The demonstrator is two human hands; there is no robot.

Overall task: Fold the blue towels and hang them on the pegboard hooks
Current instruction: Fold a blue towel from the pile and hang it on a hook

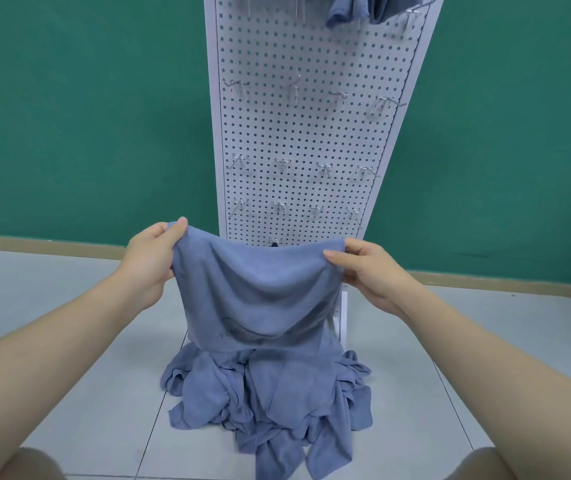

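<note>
I hold one blue towel spread out in the air in front of the white pegboard. My left hand pinches its upper left corner and my right hand pinches its upper right corner. The towel hangs slack between them, its top edge sagging. Below it, a heap of crumpled blue towels lies on the floor at the pegboard's foot. Blue towels hang at the top of the board. Rows of metal hooks stick out of the board with nothing on them.
The pegboard stands on a grey tiled floor against a green wall with a tan baseboard. My knees show at the bottom corners of the view.
</note>
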